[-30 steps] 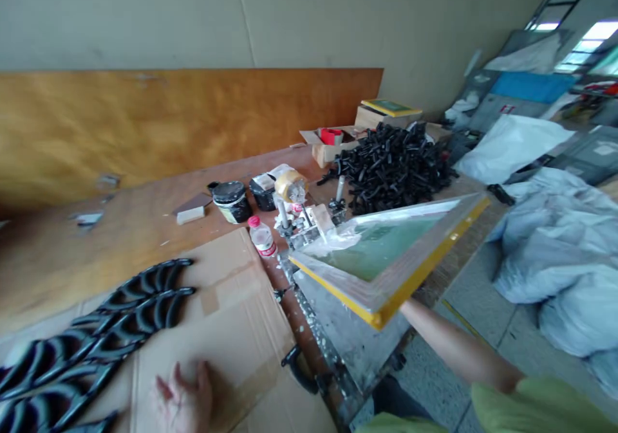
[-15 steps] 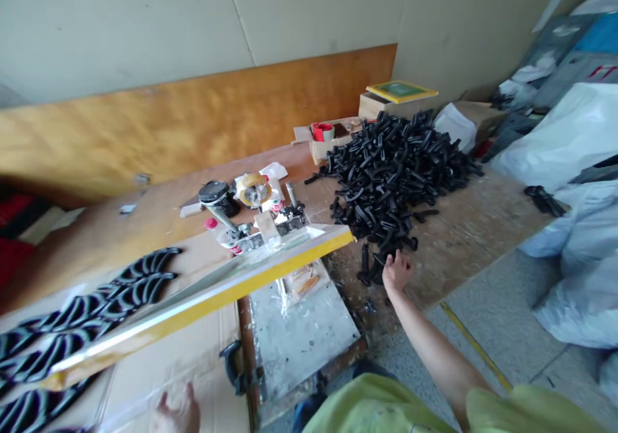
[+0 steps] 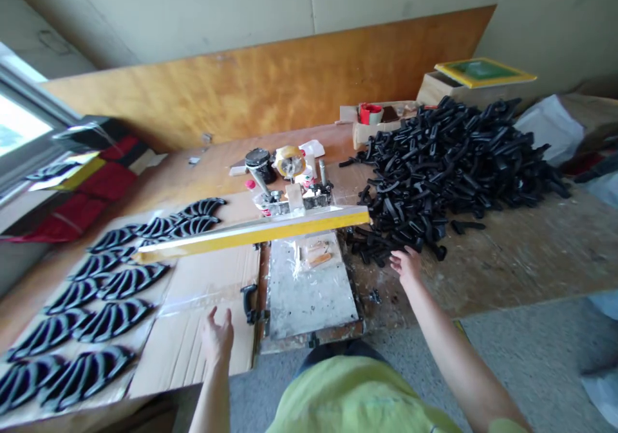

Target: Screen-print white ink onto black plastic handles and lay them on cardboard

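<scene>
a bright window stands left of a pale wall.

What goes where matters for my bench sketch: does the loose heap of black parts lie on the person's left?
No, the heap lies to the right, beside the right hand.

Table: wood, scuffed and matt toward its front edge. Heaped pieces, right half toward the rear edge: plastic-looking, semi-gloss. Curved pieces toward the left edge: smooth, glossy. Cardboard at the front edge: matt, creased. Plate beside it: dull, spattered. Yellow-sided frame: smooth. Rear-edge backboard: wood, satin sheen.
</scene>
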Tool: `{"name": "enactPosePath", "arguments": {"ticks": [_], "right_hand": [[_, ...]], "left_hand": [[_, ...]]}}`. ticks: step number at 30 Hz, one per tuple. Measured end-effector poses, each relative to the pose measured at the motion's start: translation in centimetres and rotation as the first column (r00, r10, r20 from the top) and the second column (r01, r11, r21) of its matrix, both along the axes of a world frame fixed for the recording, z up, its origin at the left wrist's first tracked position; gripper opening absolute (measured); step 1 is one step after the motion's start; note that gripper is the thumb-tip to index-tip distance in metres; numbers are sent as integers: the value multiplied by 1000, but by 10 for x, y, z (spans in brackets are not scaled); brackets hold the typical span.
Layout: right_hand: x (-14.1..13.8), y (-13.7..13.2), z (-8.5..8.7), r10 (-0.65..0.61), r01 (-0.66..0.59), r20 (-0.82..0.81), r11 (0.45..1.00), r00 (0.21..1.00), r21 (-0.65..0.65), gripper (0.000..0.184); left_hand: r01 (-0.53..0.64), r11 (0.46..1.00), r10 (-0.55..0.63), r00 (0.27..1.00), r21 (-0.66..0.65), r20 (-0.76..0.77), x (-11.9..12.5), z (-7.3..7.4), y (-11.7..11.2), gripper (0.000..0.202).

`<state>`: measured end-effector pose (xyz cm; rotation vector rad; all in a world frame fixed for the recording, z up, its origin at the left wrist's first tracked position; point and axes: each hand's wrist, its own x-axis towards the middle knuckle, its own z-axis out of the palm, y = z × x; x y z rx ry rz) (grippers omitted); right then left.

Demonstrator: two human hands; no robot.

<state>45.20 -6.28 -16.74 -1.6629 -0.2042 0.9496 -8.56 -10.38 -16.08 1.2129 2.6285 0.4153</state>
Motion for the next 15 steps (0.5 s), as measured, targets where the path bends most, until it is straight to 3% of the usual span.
{"name": "enactPosePath", "arguments": {"ticks": [5, 8, 11, 15], "right_hand": [[-11, -9, 43, 193, -197, 39, 954, 980, 225, 32], [-49, 9, 64, 377, -446, 247, 816, 893, 367, 21], [-102, 40, 67, 537, -708, 489, 645, 687, 287, 9], [-151, 72, 52, 643, -865, 676, 502, 361, -16, 28]], "left_hand": [[-47, 994, 32, 988, 94, 152, -3, 8, -1, 61], [1, 982, -42, 976, 187, 211, -4, 9, 8, 54], [76, 954, -163, 943, 289, 290, 2, 9, 23, 48], [154, 926, -273, 904, 346, 329, 10, 8, 39, 44]]}}
